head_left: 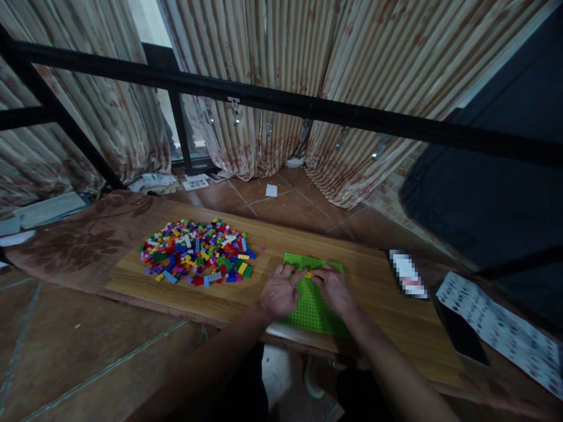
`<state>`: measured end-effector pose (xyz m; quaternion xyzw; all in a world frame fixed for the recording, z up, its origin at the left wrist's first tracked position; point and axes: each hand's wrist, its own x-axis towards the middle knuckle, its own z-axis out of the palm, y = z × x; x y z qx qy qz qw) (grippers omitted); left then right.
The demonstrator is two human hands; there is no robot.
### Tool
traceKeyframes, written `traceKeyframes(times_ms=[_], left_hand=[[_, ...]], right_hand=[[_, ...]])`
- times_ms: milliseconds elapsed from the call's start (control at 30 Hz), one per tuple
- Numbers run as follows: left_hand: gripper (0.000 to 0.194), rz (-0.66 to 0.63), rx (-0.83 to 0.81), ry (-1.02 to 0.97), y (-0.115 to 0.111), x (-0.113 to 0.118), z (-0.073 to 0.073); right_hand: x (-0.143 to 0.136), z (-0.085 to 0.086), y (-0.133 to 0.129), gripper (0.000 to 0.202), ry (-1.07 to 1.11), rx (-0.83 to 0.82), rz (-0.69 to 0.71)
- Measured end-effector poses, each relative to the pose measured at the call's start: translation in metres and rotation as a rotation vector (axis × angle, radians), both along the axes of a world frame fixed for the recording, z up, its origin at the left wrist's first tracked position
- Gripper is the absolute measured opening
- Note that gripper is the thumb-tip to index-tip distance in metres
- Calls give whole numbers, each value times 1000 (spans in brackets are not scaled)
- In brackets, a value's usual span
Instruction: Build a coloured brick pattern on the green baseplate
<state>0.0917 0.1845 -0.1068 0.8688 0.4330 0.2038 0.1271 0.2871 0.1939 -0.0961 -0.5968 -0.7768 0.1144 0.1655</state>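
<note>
A green studded baseplate (308, 305) lies on the wooden board, between my hands. On its upper part is a small yellow brick (308, 275). My left hand (280, 290) rests over the plate's left edge with fingers apart, its index finger stretched toward the brick's left side. From the right, my right hand (333, 286) has its fingers drawn together at the same brick, pinching its right side. Whether the brick is pressed onto the studs cannot be made out. Left of the plate spreads a pile of multicoloured toy bricks (197, 252).
The wooden board (369, 305) lies across a cloth-covered bench. Toward its right end is a blurred white item (409, 274), beside a dark flat device (461, 331) and a printed sheet (501, 328). A black metal rail (281, 97) crosses in front of striped curtains (272, 47).
</note>
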Motion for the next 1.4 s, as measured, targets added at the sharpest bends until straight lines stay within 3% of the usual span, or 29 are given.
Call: traceKeyframes(times_ms=[700, 967, 1167, 1300, 1400], left_hand=[[48, 31, -46, 233, 3, 13, 8], [50, 76, 15, 216, -3, 15, 12], [57, 43, -17, 194, 3, 16, 23], [61, 83, -49, 129, -5, 7, 29], [57, 158, -80, 21, -28, -15, 24]], right_hand=[[2, 1, 7, 20, 0, -72, 81], [3, -3, 1, 15, 62, -6, 54], [4, -4, 0, 19, 133, 5, 26], [9, -5, 0, 25, 194, 8, -31], [7, -2, -2, 27, 239, 25, -73]])
